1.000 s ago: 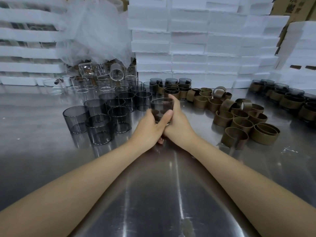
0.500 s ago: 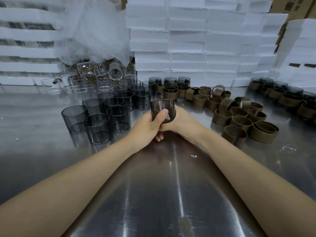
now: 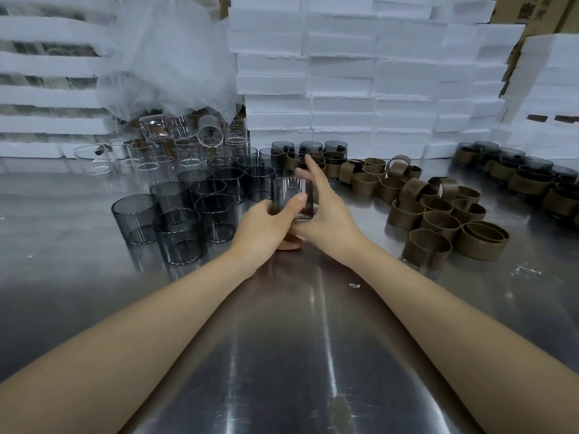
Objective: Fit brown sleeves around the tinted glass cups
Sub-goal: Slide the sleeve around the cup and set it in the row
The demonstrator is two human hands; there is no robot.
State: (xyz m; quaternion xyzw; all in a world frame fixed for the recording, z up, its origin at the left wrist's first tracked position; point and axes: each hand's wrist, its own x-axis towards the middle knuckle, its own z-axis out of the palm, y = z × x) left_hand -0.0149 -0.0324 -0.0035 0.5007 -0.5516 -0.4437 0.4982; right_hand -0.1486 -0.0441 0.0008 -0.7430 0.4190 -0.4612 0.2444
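Now held one-handed: tinted cup (image 3: 291, 190).
Left hand (image 3: 264, 225) fingers grip it; right hand (image 3: 327, 214) fingers, wrapped before, now straightened, likely freed for a sleeve (image 3: 426, 247).

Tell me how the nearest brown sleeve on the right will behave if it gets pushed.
The brown sleeve is a thin-walled open ring, so it is probably light and may flex if squeezed. Standing on end on the polished steel table, it would likely slide rather than tip. Knocked onto its side, it could roll.
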